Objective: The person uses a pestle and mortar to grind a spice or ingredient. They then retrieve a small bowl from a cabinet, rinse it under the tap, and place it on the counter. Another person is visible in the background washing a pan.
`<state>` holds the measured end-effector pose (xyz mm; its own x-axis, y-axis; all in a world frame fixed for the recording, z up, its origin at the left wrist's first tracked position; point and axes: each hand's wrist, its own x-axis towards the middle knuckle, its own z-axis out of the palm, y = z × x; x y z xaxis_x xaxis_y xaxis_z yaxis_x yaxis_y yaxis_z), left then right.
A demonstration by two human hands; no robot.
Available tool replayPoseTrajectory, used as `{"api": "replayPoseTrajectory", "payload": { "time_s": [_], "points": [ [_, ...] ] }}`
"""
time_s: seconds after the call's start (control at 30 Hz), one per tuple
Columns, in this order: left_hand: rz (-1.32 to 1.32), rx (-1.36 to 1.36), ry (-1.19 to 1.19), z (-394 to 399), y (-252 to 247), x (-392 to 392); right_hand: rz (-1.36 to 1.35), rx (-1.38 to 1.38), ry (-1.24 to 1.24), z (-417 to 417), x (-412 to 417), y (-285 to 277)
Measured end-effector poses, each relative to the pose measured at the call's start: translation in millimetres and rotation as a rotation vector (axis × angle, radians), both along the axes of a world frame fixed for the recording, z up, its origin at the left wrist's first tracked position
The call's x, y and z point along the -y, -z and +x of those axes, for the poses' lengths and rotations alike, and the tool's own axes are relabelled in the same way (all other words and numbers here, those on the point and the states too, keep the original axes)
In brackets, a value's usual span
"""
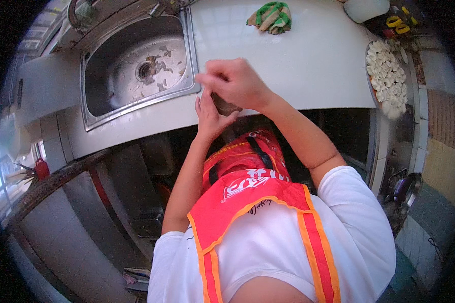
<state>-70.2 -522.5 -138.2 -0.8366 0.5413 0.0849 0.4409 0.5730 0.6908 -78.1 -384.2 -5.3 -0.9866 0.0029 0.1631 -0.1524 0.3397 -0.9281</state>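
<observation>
Close together over the counter's front edge are both hands, beside the sink's right corner. My left hand (211, 119) is around the side of a dark, rounded container (223, 105), perhaps a jar or bowl, mostly hidden by the hands. Above it, my right hand (237, 81) is curled and blurred; whether it holds anything cannot be told. A steel sink (194, 72) lies at the left, with brownish scraps (157, 68) scattered around its drain.
A green and tan cloth (272, 17) lies crumpled at the counter's back. At the right stands a plate heaped with white pieces of food (386, 77). A pan (407, 189) sits farther down on the right, and a faucet (158, 9) is behind the sink.
</observation>
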Motion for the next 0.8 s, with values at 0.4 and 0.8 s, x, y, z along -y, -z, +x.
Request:
{"api": "replayPoseTrajectory", "payload": {
  "time_s": [0.4, 0.8],
  "points": [
    [0.092, -0.111, -0.114, 2, 7, -7, -0.561, 0.175, 0.116, 21, -6, 75],
    [0.062, 0.049, 0.052, -12, 31, 3, 0.183, -0.184, -0.205, 19, 23, 43]
  ]
}}
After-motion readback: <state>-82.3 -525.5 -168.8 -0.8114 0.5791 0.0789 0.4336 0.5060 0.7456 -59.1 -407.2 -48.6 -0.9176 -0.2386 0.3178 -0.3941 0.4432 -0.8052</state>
